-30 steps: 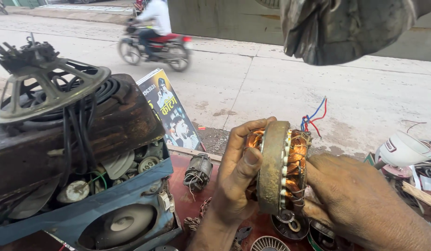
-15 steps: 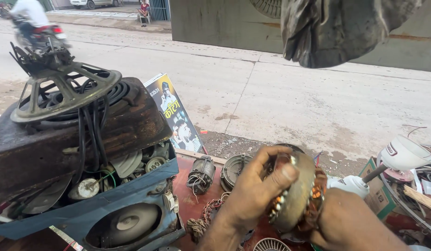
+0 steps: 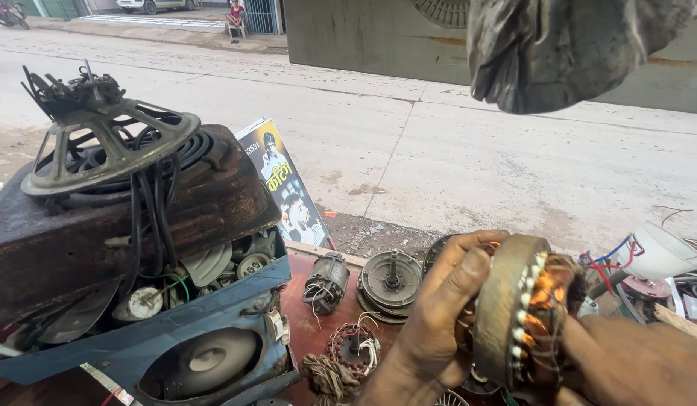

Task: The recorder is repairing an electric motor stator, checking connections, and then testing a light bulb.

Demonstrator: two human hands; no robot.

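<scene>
Hands (image 3: pixel 438 323), two, on one stator (image 3: pixel 514 316)

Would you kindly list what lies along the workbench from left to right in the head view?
Blue box with a round fan → small dark motor → round metal plate with a shaft → left hand → copper-wound ring → right hand, with a white plastic cone above it.

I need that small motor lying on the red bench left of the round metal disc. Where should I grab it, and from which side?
Probably best to grip the small motor across its barrel-shaped body, coming from above. It lies tilted on the bench with its sides open, while loose wires trail from its lower end and the disc sits close on its right. Both hands are busy with the copper-wound ring.
</scene>
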